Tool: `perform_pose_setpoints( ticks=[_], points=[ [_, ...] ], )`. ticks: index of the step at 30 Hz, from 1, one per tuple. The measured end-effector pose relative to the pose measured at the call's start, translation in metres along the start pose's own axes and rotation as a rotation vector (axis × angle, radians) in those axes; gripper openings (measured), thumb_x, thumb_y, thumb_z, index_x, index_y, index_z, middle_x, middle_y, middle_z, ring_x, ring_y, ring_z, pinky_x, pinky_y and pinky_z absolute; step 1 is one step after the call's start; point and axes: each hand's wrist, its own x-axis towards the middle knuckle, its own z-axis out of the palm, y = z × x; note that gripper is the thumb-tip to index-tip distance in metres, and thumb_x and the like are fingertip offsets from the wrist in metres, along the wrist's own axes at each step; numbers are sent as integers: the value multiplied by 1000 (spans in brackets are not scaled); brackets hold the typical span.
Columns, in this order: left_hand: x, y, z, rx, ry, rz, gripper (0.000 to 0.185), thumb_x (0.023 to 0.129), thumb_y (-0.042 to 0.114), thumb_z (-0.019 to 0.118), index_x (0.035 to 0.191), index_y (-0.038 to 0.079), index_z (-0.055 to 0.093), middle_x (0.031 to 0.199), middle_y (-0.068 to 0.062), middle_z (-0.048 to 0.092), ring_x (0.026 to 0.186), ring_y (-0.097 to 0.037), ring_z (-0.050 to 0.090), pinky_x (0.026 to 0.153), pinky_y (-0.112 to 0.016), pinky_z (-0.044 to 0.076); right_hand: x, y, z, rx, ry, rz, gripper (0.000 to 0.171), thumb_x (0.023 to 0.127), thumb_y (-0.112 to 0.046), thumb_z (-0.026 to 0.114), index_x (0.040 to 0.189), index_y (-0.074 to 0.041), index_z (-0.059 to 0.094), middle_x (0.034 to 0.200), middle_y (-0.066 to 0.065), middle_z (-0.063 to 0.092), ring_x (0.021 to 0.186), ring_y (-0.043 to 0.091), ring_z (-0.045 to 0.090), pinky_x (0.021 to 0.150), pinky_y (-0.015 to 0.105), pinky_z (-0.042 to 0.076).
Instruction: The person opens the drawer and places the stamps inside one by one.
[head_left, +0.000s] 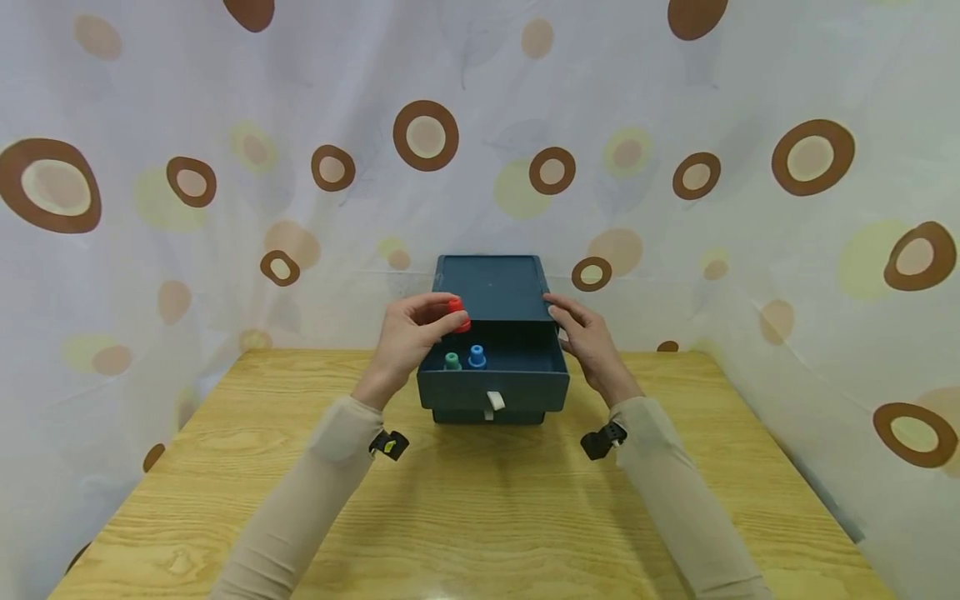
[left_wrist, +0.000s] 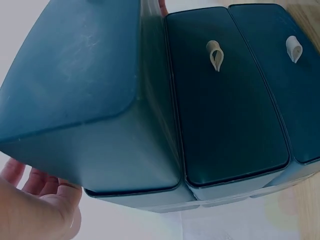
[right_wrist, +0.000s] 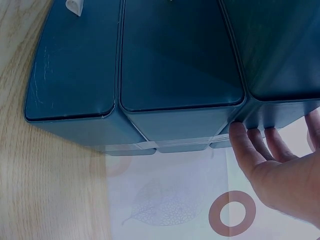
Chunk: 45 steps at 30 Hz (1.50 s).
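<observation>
My left hand (head_left: 412, 333) pinches a small red stepped plastic piece (head_left: 460, 317) between thumb and fingers, over the left side of the pulled-out top drawer (head_left: 492, 390). Inside that drawer, near its front left, stand a green piece (head_left: 452, 362) and a blue piece (head_left: 477, 357) of similar stepped shape. The dark blue drawer cabinet (head_left: 491, 283) is touched at its right side by my right hand (head_left: 588, 333), whose extended fingers (right_wrist: 245, 145) lie along the side wall. In the left wrist view the drawer hides the red piece, and only part of the left hand (left_wrist: 42, 205) shows.
Lower drawers (left_wrist: 225, 110) with white loop pulls (left_wrist: 215, 55) are closed below the top one. The cabinet stands on a wooden table (head_left: 480, 517), close to a patterned curtain (head_left: 480, 208) behind it. Black straps (head_left: 389, 444) circle both wrists.
</observation>
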Motion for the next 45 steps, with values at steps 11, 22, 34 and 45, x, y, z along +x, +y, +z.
perform_pose_setpoints(
  ticks=[11,22,34,45],
  points=[
    [8,3,8,89,-91,20,38,87,20,76,120,3,68,103,-9,74,91,-16,70,78,-39,58,1,-1,0,3,0,13,47,102,-39,50,146,-21,48,160,4,31,149,28,27,116,57,28],
    [20,7,16,195,-199,17,32,87,21,76,116,7,71,105,-8,74,91,-18,71,81,-32,59,0,-1,0,-2,-10,0,48,103,-39,48,147,-21,47,161,2,29,149,27,25,117,57,26],
    [34,9,25,407,-421,33,32,88,22,75,117,9,71,105,-3,74,90,-11,71,85,-31,57,2,-2,2,10,3,16,48,103,-40,49,146,-20,48,160,3,31,148,28,27,117,57,26],
    [36,8,35,464,-517,-42,34,89,20,74,120,7,69,109,-5,73,96,-13,71,87,-29,57,2,1,1,3,13,9,48,102,-42,50,145,-22,50,159,4,32,148,29,29,116,57,29]
  ],
)
